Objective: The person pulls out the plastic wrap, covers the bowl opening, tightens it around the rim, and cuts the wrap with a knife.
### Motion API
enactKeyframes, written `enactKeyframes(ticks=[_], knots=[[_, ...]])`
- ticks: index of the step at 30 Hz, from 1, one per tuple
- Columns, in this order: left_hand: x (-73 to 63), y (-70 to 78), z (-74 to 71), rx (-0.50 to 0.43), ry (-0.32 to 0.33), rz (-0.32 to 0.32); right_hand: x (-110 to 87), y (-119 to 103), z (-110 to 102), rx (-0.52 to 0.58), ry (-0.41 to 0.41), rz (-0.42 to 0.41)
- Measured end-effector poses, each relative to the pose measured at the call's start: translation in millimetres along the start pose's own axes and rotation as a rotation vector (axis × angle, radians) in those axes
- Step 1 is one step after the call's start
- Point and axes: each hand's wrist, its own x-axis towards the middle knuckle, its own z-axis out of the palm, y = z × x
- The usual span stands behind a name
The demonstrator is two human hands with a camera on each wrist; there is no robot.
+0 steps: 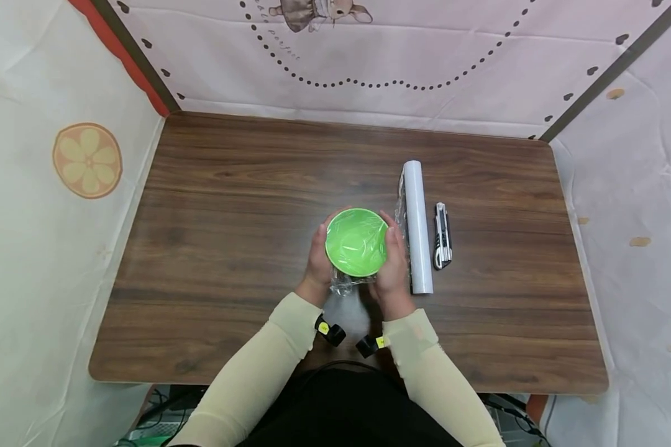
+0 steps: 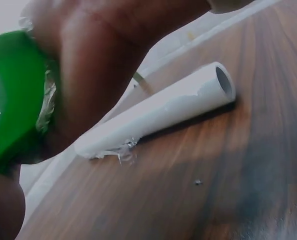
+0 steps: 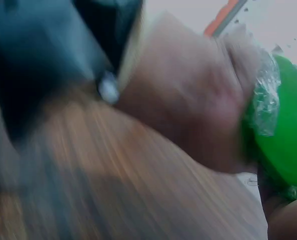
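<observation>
A round, bright green bowl point(image 1: 356, 242) is held between both hands, its mouth facing up toward the head camera. Clear plastic wrap point(image 1: 343, 287) stretches across its top, with a crumpled edge hanging on the near side. The left hand point(image 1: 315, 266) grips the bowl's left side and the right hand point(image 1: 392, 273) its right side, thumbs along the rim. In the left wrist view, wrinkled film shows on the green wall point(image 2: 18, 95) beside a hand. Film also clings to the bowl point(image 3: 288, 120) in the right wrist view, where the picture is blurred.
Right of the hands lies a white roll of plastic wrap point(image 1: 418, 230), with loose film along its left side. Beyond it is a black-and-white utility knife point(image 1: 442, 237). The wooden table point(image 1: 229, 205) is bounded by white printed sheets at the back and sides.
</observation>
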Motion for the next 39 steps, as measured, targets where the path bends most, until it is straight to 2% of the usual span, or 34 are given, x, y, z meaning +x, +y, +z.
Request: enactKeyframes(ticks=[3, 6, 9, 11, 13, 16, 18, 21, 23, 27, 30, 33, 36, 39], knots=[[0.8, 2.5, 4.1, -0.052, 0.043, -0.018, -0.8, -0.8, 4.8, 0.053, -0.033, 0.02], [1.3, 7.4, 6.2, -0.083, 0.114, -0.096, -2.7, -1.5, 6.7, 0.075, -0.067, 0.033], [3.4, 12.2, 4.8, -0.078, 0.212, -0.152, -7.1, -1.5, 6.6, 0.057, -0.117, -0.001], [5.8, 14.7, 1.8, -0.013, 0.267, -0.119, -11.7, 0.0, 7.8, 0.03, -0.159, -0.023], [8.8, 15.3, -0.6, 0.11, 0.299, -0.028, -16.7, 1.4, 9.6, -0.016, -0.182, -0.035], [10.8, 14.1, -1.4, 0.261, 0.335, 0.093, -22.0, 3.3, 12.5, -0.074, -0.172, -0.029], [10.3, 13.2, -1.3, 0.315, 0.36, 0.139, -24.1, 3.2, 14.0, -0.111, -0.161, -0.021], [8.1, 13.3, -0.4, 0.29, 0.388, 0.143, -23.9, 2.1, 13.6, -0.145, -0.195, -0.023], [7.0, 14.1, 1.3, 0.239, 0.39, 0.139, -22.4, 1.1, 11.6, -0.188, -0.21, -0.033], [5.3, 17.1, 7.9, 0.077, 0.354, 0.055, -18.5, -1.6, 5.0, -0.289, -0.193, -0.08], [3.6, 20.6, 9.5, -0.039, 0.343, -0.072, -17.2, -3.7, 1.3, -0.366, -0.197, -0.137], [2.0, 23.4, 8.4, -0.111, 0.333, -0.17, -17.4, -3.5, -3.2, -0.461, -0.216, -0.22], [-0.5, 24.8, 7.8, -0.151, 0.275, -0.221, -16.7, -1.0, -8.4, -0.579, -0.207, -0.366], [-5.4, 24.1, 9.3, -0.183, 0.213, -0.25, -14.2, 5.0, -12.7, -0.715, -0.155, -0.577]])
